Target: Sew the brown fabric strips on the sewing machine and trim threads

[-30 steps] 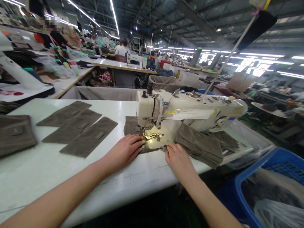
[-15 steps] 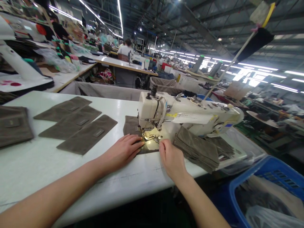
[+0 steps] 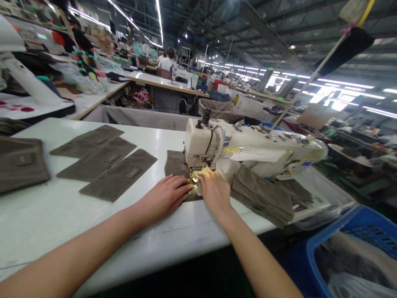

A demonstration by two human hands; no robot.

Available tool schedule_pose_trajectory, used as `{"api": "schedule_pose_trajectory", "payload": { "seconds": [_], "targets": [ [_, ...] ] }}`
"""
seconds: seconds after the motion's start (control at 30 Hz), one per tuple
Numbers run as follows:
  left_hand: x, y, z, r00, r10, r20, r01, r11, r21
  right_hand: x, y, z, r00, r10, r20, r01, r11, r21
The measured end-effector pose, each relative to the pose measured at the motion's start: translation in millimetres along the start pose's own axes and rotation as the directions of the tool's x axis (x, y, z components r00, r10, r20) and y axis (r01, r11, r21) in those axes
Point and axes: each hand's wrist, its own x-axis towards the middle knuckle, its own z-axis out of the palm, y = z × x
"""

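Observation:
A brown fabric piece (image 3: 175, 162) lies under the head of the cream sewing machine (image 3: 198, 145), partly covered by my hands. My left hand (image 3: 169, 192) rests palm down on it, left of the needle area, fingers stretched out. On the other side, my right hand (image 3: 216, 190) is closed, with its bent fingertips up against the lit brass-coloured attachment (image 3: 195, 177) by the presser foot. What those fingers pinch, if anything, is hidden.
Overlapping brown fabric pieces with small labels (image 3: 113, 157) lie on the white table (image 3: 149, 236). Another brown piece (image 3: 23, 163) is at far left. A brown stack (image 3: 263, 196) sits right of the machine. A blue basket (image 3: 313, 256) stands at lower right.
My right hand has moved forward and left, from the near right of the needle area to the brass-coloured attachment. My left hand stays on the fabric. The view has shifted slightly.

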Motion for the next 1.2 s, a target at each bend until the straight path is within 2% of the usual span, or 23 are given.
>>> {"api": "schedule_pose_trajectory", "payload": {
  "seconds": [0.2, 0.4, 0.53, 0.67, 1.2],
  "targets": [
    [-0.7, -0.8, -0.2, 1.000, -0.001, 0.006, 0.001, 1.000, 0.005, -20.3, 8.2, -3.5, 0.989, 0.098, -0.107, -0.089, 0.993, 0.083],
    [-1.7, -2.5, -2.2, 1.000, 0.016, -0.006, -0.016, 1.000, 0.012, -44.9, 7.1, 6.2, 0.998, 0.067, -0.006, -0.063, 0.964, 0.258],
    [-2.1, -5.4, -1.0, 1.000, 0.028, 0.010, -0.028, 0.999, 0.015, -46.6, 7.1, 9.9, 1.000, 0.005, 0.004, -0.006, 0.969, 0.245],
    [-2.1, -6.3, -0.4, 0.999, 0.031, 0.007, -0.031, 0.999, 0.007, -47.0, 7.3, 9.3, 1.000, 0.007, -0.022, -0.001, 0.963, 0.268],
    [-3.2, -8.5, -0.6, 0.999, 0.051, 0.015, -0.051, 0.997, 0.051, -47.6, 6.6, 8.9, 1.000, 0.027, -0.008, -0.024, 0.956, 0.294]
  ]
}}
